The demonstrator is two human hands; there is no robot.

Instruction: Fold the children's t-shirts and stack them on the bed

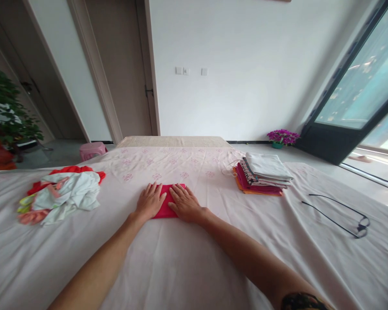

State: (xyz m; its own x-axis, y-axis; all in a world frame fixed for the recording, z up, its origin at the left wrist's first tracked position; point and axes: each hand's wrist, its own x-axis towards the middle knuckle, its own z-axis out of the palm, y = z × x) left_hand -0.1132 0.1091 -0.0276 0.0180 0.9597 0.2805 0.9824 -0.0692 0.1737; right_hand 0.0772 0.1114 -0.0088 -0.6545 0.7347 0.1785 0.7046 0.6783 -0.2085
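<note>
A folded red cloth (165, 208) lies flat near the middle of the pale, flower-printed sheet (168, 267). My left hand (149, 201) rests palm down on its left side, fingers stretched out. On the right side of the cloth lies my right hand (186, 204), also flat with the fingers extended. Both hands press on the cloth without gripping it, and they cover its side edges. To the right is a neat stack of folded clothes (265, 168), white on top with patterned, dark red and orange layers below.
A loose heap of crumpled clothes (71, 193) in white, red and yellow lies at the left. Eyeglasses (362, 226) with unfolded temples rest on the sheet at the right. Beyond the bed are a pink stool (93, 150) and a pot of purple flowers (283, 137).
</note>
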